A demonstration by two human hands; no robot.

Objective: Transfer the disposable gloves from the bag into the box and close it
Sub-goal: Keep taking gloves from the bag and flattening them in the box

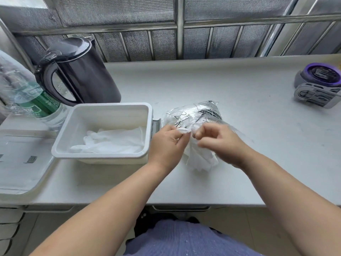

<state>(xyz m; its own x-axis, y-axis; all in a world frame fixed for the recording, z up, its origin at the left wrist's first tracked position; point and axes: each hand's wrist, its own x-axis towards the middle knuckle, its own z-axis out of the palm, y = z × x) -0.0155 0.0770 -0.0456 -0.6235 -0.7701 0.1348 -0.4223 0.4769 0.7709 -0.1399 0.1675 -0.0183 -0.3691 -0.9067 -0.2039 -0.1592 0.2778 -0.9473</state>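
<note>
A clear plastic bag (201, 111) with black print lies on the counter, right of an open white box (110, 159). Several white gloves (114, 141) lie flat inside the box. My left hand (168, 145) pinches the edge of a white glove at the bag's mouth. My right hand (219, 141), fingers curled, pinches the same bundle of gloves (201, 159), which hangs down between my hands onto the counter. The box's lid (20, 163) lies open to the left.
A black kettle (79, 71) stands behind the box. A clear water bottle (27, 95) with a green label lies at the far left. A purple and grey device (319, 84) sits at the far right. The counter's front edge (166, 204) runs below my forearms.
</note>
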